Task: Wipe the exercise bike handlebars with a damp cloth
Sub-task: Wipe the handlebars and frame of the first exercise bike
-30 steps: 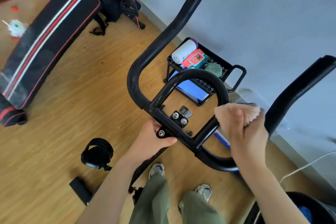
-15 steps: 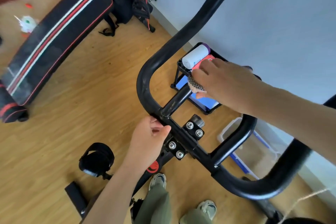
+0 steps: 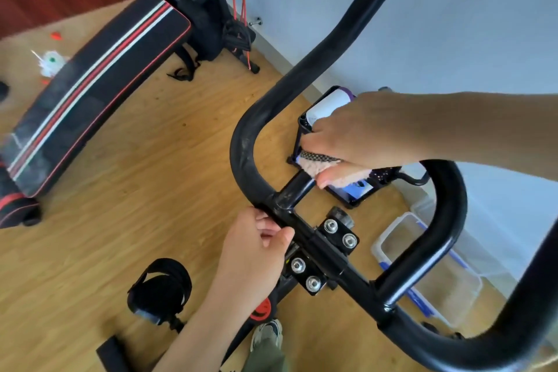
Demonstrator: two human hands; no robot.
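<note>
The black exercise bike handlebars (image 3: 259, 118) fill the middle of the head view, with a long left horn rising toward the wall and an inner loop (image 3: 447, 214) at the right. My right hand (image 3: 362, 133) reaches across from the right and presses a pinkish cloth (image 3: 335, 172) with a dark mesh edge around the left leg of the inner loop. My left hand (image 3: 256, 248) grips the crossbar just left of the bolted clamp (image 3: 323, 254).
A black and red striped workout bench (image 3: 90, 78) lies at the left on the wooden floor. A black cart (image 3: 305, 121) with a white roll stands by the wall behind my right hand. A clear plastic bin (image 3: 431, 278) sits under the loop. A pedal (image 3: 160, 287) is low left.
My right hand carried the cloth from the right side of the inner loop over to its left leg. The view shifted down and left. My left hand kept its hold on the crossbar.
</note>
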